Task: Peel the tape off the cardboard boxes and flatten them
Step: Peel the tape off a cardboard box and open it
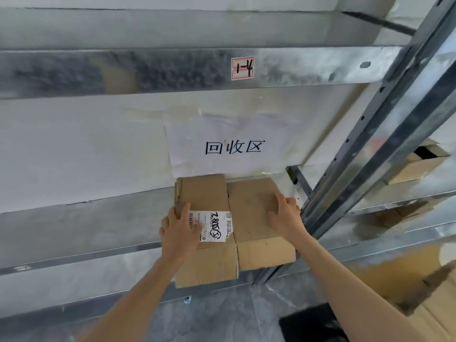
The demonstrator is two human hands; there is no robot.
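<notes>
Flattened brown labelled cardboard box (249, 213) lies on metal shelf (86, 223).

Matt brown corrugated cardboard (251, 213) lies on a dull, mottled galvanised-metal shelf (86, 218).

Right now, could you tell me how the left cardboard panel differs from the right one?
The left panel carries a white shipping label with black handwriting; the right panel is bare. The left panel's near edge reaches closer to the camera than the right panel's. The left hand rests on the left panel, the right hand on the right panel. Both are brown and lie flat on the metal shelf.
</notes>
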